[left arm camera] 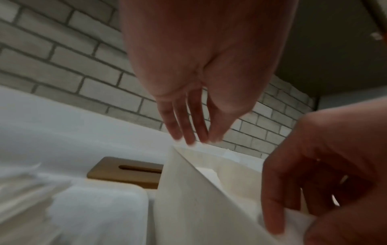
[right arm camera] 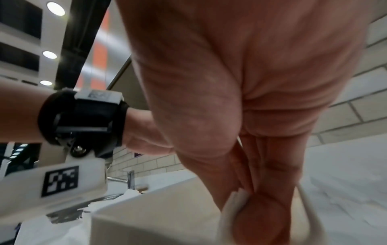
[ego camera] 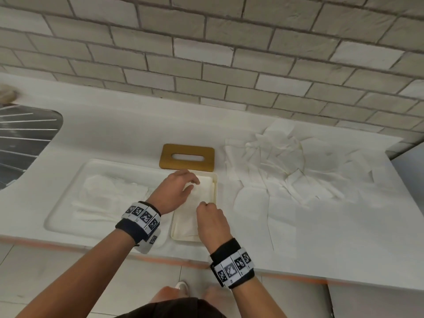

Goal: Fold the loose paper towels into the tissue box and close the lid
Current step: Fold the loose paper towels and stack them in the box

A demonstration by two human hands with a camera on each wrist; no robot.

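Both hands over open tissue box [ego camera: 215, 180]: right hand [ego camera: 212, 222] fingers pinch paper towel [ego camera: 202, 191], left hand [ego camera: 176, 188] fingers released on it; lid [ego camera: 187, 156] at 12.

Head view overhead, downward; wrist views close, low, forward.

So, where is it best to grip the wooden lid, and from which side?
Probably by its two long edges, coming from above: the wooden lid lies flat on the counter behind the tissue box, so only the edges offer purchase.
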